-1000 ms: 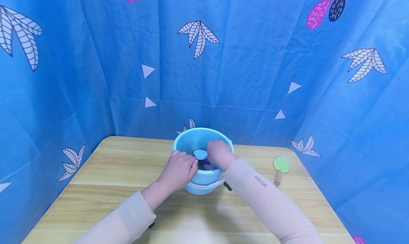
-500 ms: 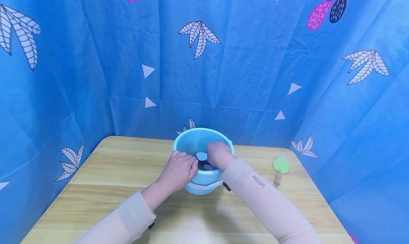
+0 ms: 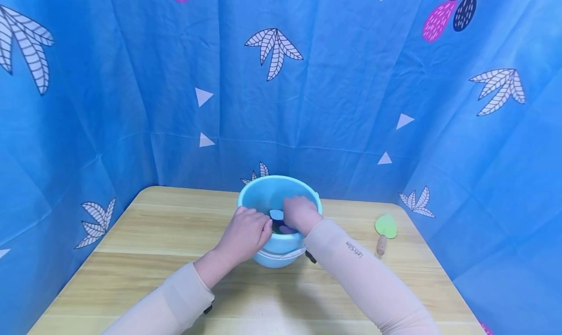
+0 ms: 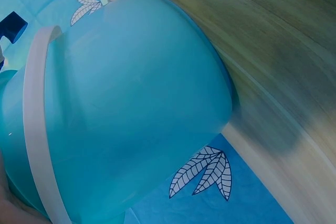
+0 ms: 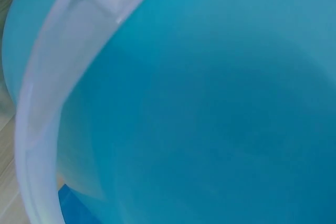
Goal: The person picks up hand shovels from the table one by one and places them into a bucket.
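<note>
A light-blue bucket point(image 3: 278, 246) with a white handle point(image 3: 281, 255) stands upright on the table. My left hand point(image 3: 248, 232) grips its near-left rim, thumb towards the inside. My right hand point(image 3: 300, 212) reaches over the right side into the bucket, knuckles up; its fingers are hidden, and I cannot tell whether they hold anything. Just left of it, inside, shows a flat light-blue piece point(image 3: 276, 214). A purple piece point(image 3: 287, 229) lies below, near the front wall. Both wrist views are mostly filled by the bucket's outer wall point(image 4: 136, 93) and the white handle point(image 5: 39, 129).
A toy shovel point(image 3: 386, 226) with a green blade and wooden handle lies on the right of the wooden table point(image 3: 145, 257). A blue patterned curtain point(image 3: 351, 81) closes in the back and both sides.
The light-blue piece inside the bucket has sunk slightly and shows less of its face. My right hand has dipped a little with it; my left hand keeps its place on the rim.
</note>
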### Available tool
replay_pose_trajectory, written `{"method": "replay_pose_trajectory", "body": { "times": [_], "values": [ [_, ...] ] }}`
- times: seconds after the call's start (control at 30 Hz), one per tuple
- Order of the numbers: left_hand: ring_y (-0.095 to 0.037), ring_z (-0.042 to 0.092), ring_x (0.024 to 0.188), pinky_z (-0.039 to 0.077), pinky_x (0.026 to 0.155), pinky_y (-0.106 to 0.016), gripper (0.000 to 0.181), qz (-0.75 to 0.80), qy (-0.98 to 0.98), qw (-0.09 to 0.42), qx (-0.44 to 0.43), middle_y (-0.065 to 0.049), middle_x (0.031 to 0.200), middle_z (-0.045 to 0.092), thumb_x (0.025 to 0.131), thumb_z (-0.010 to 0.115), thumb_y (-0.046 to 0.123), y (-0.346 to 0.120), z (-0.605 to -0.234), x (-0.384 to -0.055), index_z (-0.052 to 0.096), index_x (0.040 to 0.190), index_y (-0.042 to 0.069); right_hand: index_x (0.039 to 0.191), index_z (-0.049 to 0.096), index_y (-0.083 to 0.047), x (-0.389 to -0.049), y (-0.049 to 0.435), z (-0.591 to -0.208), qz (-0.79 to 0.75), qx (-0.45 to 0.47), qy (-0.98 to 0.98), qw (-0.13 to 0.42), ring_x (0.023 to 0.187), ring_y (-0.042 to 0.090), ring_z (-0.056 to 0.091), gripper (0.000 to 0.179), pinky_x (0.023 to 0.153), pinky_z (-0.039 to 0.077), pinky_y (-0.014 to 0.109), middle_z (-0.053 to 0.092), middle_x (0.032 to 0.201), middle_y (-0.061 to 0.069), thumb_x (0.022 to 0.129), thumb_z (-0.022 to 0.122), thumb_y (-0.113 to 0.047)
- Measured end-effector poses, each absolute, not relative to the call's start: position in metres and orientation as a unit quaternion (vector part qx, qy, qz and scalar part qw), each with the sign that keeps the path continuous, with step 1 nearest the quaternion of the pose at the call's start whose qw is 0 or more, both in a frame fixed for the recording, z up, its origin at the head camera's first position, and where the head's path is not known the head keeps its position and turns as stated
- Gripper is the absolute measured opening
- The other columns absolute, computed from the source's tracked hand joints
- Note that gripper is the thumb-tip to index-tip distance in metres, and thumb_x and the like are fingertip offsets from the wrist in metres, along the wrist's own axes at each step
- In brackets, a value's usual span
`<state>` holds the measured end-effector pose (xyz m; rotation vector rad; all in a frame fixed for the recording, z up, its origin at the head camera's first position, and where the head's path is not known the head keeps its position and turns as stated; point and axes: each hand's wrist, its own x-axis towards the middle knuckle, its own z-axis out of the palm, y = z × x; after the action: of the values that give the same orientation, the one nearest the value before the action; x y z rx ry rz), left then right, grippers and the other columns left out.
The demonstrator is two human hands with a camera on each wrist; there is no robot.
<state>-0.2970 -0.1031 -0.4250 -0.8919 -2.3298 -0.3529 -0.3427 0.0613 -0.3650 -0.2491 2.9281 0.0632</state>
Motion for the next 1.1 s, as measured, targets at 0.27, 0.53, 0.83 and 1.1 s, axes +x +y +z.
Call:
{"method": "replay_pose_trajectory", "body": {
  "times": [0.27,0.53,0.83,1.1],
  "values": [
    [-0.012,0.042,0.063,0.037,0.073,-0.036,0.032,-0.129,-0.88,0.311,-0.336,0.009,0.063,0.049,0.1,0.043,0.025,-0.1032,-0.4267,-0.2981,0.054,0.07,0.02,0.079,0.063,-0.013,-0.3415,0.0614,-0.3709,0.022,-0.089,0.99,0.105,0.071,0.021,0.058,0.024,0.07,0.05,0.036,0.06,0.075,0.005,0.091,0.072,-0.031],
    [-0.012,0.04,0.063,0.037,0.073,-0.036,0.031,-0.13,-0.88,0.309,-0.336,0.01,0.062,0.047,0.099,0.046,0.023,-0.1027,-0.4257,-0.2981,0.052,0.069,0.021,0.077,0.063,-0.014,-0.3406,0.0603,-0.3713,0.013,-0.082,0.991,0.108,0.072,0.021,0.057,0.022,0.068,0.05,0.035,0.06,0.077,0.006,0.091,0.072,-0.028],
    [-0.011,0.04,0.063,0.037,0.073,-0.035,0.032,-0.129,-0.887,0.296,-0.329,0.011,0.061,0.044,0.1,0.046,0.025,-0.1032,-0.4248,-0.2971,0.052,0.068,0.022,0.078,0.064,-0.013,-0.3401,0.0602,-0.3713,0.013,-0.079,0.99,0.114,0.072,0.022,0.058,0.022,0.067,0.05,0.035,0.061,0.077,0.007,0.092,0.071,-0.029],
    [-0.011,0.041,0.063,0.038,0.074,-0.035,0.032,-0.133,-0.887,0.298,-0.327,0.011,0.062,0.046,0.1,0.046,0.025,-0.1028,-0.4248,-0.2973,0.056,0.07,0.022,0.079,0.064,-0.013,-0.3391,0.0607,-0.3707,0.008,-0.079,0.99,0.116,0.072,0.022,0.058,0.022,0.07,0.049,0.035,0.061,0.076,0.006,0.092,0.071,-0.029]
  ]
}}
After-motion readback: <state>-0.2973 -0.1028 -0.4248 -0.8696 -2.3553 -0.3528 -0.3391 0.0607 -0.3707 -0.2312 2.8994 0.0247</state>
